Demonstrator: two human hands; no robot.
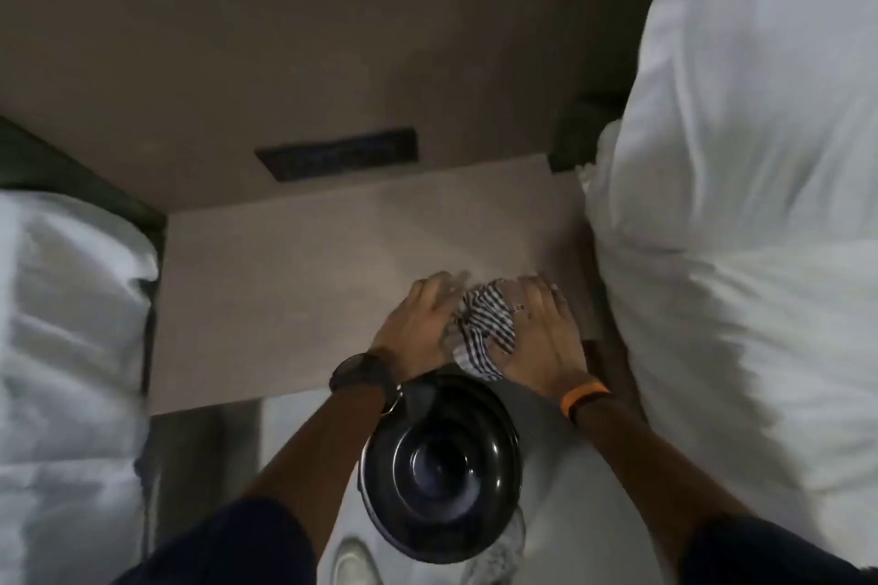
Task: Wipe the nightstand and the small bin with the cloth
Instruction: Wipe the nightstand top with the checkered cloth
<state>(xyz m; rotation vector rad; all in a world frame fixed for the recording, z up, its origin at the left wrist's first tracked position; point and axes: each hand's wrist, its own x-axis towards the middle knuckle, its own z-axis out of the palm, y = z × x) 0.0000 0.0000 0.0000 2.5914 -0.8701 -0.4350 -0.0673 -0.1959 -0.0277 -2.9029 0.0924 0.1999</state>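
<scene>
A beige nightstand stands between two beds. On its right front part lies a bunched black-and-white striped cloth. My left hand presses on the cloth's left side, fingers spread flat. My right hand, with a ring, presses on its right side. A small round black glossy bin stands on the floor just in front of the nightstand, below my wrists. The frame is blurred.
White bedding rises on the left and a larger white duvet on the right, close to my right hand. A dark switch panel sits in the beige wall behind the nightstand. A light shoe shows on the floor.
</scene>
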